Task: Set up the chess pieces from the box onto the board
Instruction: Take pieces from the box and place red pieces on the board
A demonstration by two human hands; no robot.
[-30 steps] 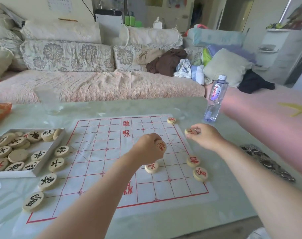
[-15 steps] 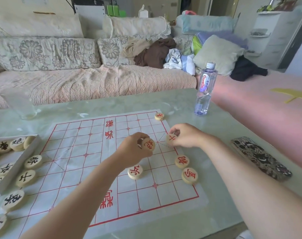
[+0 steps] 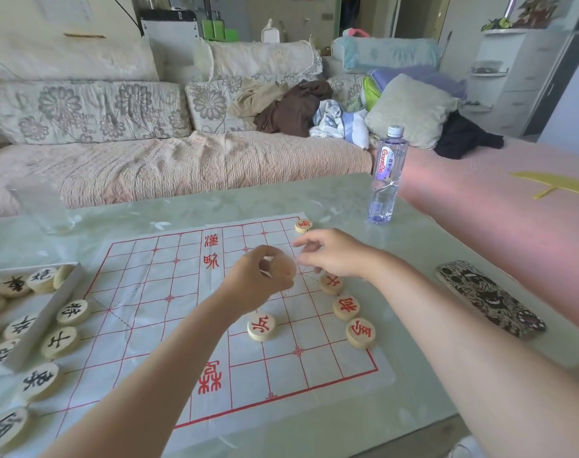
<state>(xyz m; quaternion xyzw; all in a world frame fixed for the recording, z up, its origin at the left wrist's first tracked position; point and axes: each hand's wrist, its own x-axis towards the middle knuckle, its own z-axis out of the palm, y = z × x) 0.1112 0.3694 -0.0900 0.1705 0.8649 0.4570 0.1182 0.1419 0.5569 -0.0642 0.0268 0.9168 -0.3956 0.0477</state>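
Because the pale green glossy table (image 3: 347,200) looks slick and the thin white sheet board (image 3: 169,279), printed with a red grid, lies loose and creased on it, a piece shoved sideways would probably drag the sheet. Each one is better lowered straight down. The shallow white cardboard box (image 3: 47,312) sits at the board's left edge and holds black-lettered discs (image 3: 42,279). The left hand (image 3: 255,285) hovers over the board's right half, thumb and fingertips pinching a round pale wooden chess disc (image 3: 283,267) by its rim. The right hand (image 3: 334,256) hangs just beside it, fingers loosely spread, with nothing visible between them. The discs look light, stiff and smooth-faced, so the rim is the safest place to grip. Red-lettered discs (image 3: 346,307) lie along the right edge.
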